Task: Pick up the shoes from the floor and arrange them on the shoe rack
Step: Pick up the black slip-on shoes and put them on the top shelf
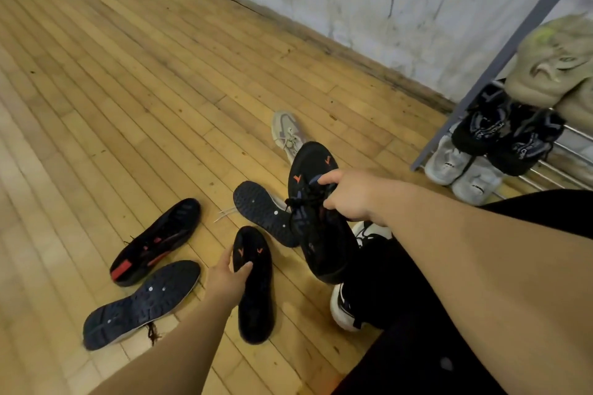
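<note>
Two black shoes: both carry small orange marks; one (316, 215) is lifted in the air at centre, its mate (255, 285) lies on the wooden floor (112, 90) just left of it
Right hand (348, 199): fingers closed around the lifted shoe at its laces
Left hand (226, 276): fingers (244, 268) partly curled over the floor shoe's toe end, thumb on its left edge
Shoe rack (500, 54): far right, with black and pale pairs on its bars

Black shoes (253, 285) strewn on floor; others on rack (500, 58).
</note>
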The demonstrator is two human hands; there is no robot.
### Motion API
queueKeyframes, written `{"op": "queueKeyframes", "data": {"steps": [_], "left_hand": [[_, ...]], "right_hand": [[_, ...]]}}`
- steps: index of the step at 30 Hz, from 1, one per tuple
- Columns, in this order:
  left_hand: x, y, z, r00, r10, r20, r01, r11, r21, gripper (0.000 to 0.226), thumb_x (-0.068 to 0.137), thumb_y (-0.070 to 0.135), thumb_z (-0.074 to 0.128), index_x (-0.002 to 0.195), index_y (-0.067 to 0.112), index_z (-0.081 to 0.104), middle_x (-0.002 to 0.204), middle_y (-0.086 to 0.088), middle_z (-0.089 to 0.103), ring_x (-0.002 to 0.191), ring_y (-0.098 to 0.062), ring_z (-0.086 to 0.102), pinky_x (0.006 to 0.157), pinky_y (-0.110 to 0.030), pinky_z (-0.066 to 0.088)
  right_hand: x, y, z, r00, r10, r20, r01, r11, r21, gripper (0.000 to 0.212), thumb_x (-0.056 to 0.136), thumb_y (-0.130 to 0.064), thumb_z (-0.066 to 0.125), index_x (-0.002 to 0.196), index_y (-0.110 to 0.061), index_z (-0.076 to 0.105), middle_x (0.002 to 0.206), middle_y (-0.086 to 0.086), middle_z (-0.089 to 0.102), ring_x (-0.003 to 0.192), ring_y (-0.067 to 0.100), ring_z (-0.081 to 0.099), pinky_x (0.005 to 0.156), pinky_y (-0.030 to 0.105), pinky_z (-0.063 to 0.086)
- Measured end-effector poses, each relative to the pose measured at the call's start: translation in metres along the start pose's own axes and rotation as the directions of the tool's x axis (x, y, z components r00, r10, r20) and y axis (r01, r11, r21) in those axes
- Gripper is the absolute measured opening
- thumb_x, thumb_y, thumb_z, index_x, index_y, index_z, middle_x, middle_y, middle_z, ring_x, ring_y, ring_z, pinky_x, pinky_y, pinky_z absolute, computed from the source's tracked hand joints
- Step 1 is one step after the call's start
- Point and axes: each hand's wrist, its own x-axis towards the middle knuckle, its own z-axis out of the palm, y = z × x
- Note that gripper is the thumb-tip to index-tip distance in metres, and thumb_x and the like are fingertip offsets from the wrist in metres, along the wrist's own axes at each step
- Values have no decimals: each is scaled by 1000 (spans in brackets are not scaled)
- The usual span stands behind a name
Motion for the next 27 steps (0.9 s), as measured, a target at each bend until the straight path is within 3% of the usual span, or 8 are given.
{"op": "queueKeyframes", "data": {"steps": [2, 5, 7, 12, 17, 23, 25, 27], "left_hand": [[7, -33, 9, 995, -88, 39, 85, 993, 88, 85, 92, 47, 70, 161, 40, 21, 153, -15, 44, 122, -40, 59, 97, -49, 56], [14, -61, 24, 972, -233, 36, 232, 972, 30, 107, 86, 44, 79, 163, 28, 6, 155, -20, 41, 131, -45, 52, 104, -58, 50], [12, -64, 30, 964, -265, 38, 265, 964, 0, 113, 84, 41, 82, 163, 28, 2, 154, -23, 40, 131, -47, 50, 104, -59, 49], [7, -58, 46, 977, -160, 138, 174, 980, -99, 105, 90, 11, 76, 161, 34, 2, 150, -17, 50, 131, -42, 54, 103, -59, 51], [0, -47, 59, 989, -131, 75, 140, 981, -133, 96, 90, 8, 73, 159, 31, 11, 148, -14, 52, 133, -42, 53, 106, -59, 48], [-11, -27, 54, 997, -33, 63, 50, 955, -292, 101, 94, 2, 66, 157, 50, 3, 152, -9, 50, 135, -40, 54, 107, -58, 49], [-15, -13, 45, 998, 34, 60, -10, 931, -364, 98, 96, 2, 61, 154, 58, 6, 154, -2, 49, 134, -37, 55, 106, -61, 49], [-21, 9, 30, 998, 52, 46, -26, 891, -453, 90, 98, 3, 58, 158, 52, 12, 151, 2, 51, 130, -35, 58, 103, -58, 52]], "right_hand": [[4, 3, 0, 1000, 9, 19, -8, 999, -40, 51, 98, -12, 61, 148, -19, 51, 143, 9, 58, 125, 26, 58, 95, 30, 46], [11, 11, 2, 999, 32, 38, -32, 999, 6, 56, 102, -7, 58, 154, -22, 44, 143, 10, 57, 95, 15, 57, 65, 13, 46], [16, 15, 3, 999, 44, 33, -44, 999, 6, 58, 101, -7, 59, 155, -24, 44, 141, 11, 57, 91, 14, 54, 63, 14, 44], [25, 18, 6, 996, 78, 33, -79, 996, 41, 61, 98, -3, 59, 153, -25, 46, 120, 7, 61, 79, 13, 58, 70, 25, 51], [24, 14, 10, 995, 101, 23, -102, 990, 94, 60, 100, -3, 58, 153, -27, 46, 93, 3, 57, 62, 10, 47, 38, 13, 38], [19, 6, 10, 993, 111, 45, -116, 985, 127, 60, 101, -3, 56, 153, -29, 45, 114, 7, 61, 62, 10, 46, 39, 15, 39], [19, 2, 6, 996, 93, 18, -95, 985, 142, 60, 100, -4, 58, 153, -29, 45, 134, 12, 59, 72, 13, 52, 53, 18, 45], [15, -4, 0, 997, 65, -29, -59, 986, 156, 58, 101, -4, 58, 154, -25, 45, 145, 12, 54, 98, 19, 57, 78, 22, 47]]}}
